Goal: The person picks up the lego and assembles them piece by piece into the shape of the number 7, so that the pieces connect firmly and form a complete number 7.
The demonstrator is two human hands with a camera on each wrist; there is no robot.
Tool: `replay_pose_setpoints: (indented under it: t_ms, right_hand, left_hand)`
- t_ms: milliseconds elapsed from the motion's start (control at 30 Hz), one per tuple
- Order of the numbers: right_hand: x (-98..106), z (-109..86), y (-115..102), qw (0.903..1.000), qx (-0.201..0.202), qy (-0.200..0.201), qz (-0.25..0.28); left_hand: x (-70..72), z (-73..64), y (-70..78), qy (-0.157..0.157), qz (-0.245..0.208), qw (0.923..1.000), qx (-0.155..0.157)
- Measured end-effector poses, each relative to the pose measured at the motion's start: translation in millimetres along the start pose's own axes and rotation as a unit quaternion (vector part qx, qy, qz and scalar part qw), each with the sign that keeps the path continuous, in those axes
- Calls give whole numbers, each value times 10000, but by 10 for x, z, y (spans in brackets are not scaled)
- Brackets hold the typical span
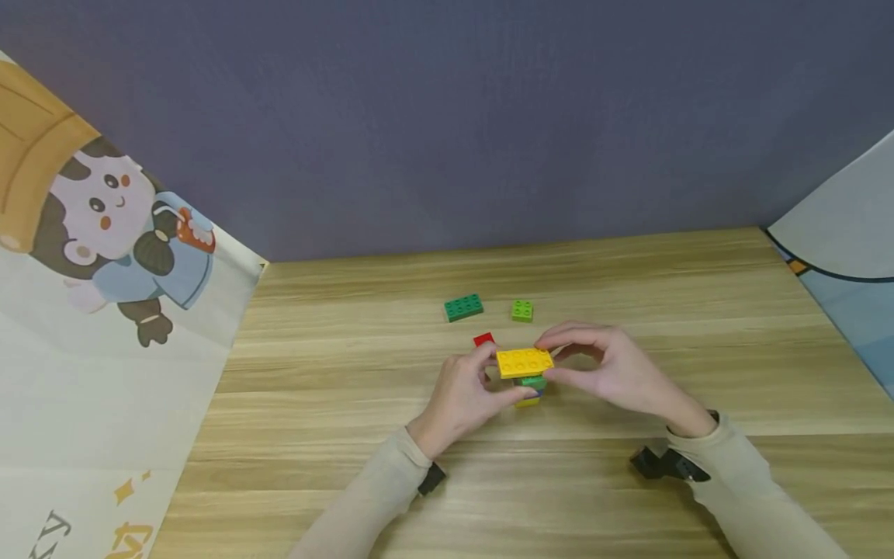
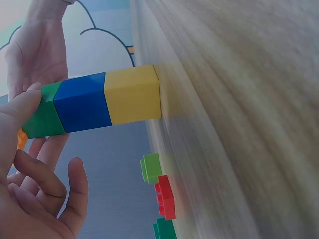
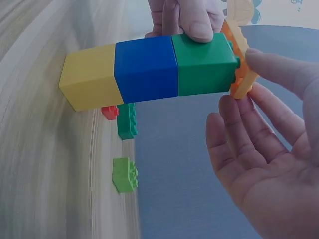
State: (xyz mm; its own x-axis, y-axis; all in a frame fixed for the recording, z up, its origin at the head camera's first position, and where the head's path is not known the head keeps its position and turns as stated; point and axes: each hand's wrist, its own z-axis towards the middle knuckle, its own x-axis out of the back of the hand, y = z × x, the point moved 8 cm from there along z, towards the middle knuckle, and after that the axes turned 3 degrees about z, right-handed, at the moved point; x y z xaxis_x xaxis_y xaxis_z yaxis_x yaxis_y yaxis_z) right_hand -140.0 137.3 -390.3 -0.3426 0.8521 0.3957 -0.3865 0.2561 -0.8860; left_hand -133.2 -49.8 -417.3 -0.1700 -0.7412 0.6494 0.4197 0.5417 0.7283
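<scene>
From left wrist, unlike overhead, the yellow plate (image 1: 525, 362) barely shows.

Three stacked cubes (image 3: 147, 68) and four other blocks (image 1: 463, 308) show. One left hand (image 1: 461, 397), one right hand (image 1: 615, 373), one table (image 1: 314, 380).

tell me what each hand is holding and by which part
The right hand pinches the flat yellow brick by its right end; the left hand steadies the green block, thumb against its side.
</scene>
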Motion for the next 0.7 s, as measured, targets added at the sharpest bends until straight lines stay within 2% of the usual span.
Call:
replay_pose_setpoints:
  t_ms: [233, 400, 700]
  right_hand:
    - [-65, 14, -63, 9996, 192, -85, -173]
    - [-79, 8, -101, 9982, 285, 5, -531]
    - [-91, -8, -105, 9949, 250, 47, -978]
  left_hand:
    - [-9, -5, -24, -1, -56, 10000, 23]
    - [-11, -8, -32, -22, -110, 9999, 76]
    - [-19, -6, -41, -56, -127, 9998, 130]
